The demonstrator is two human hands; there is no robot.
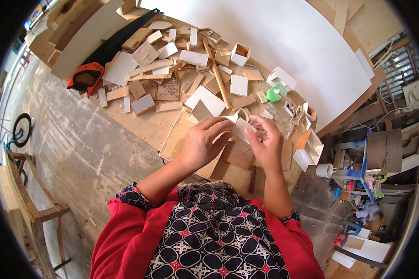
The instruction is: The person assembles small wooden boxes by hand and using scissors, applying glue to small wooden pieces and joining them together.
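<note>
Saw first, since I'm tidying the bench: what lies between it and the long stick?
In the head view, scattered offcuts lie between saw and stick.

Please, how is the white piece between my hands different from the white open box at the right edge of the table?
Pose: the white piece is held between the left hand and the right hand, while the open box sits untouched at the edge of the table. Size: the box looks larger than the piece, though the piece is partly covered. Colour: the box shows brown wood on one side; the piece shows mainly white. Both have white faces.
</note>
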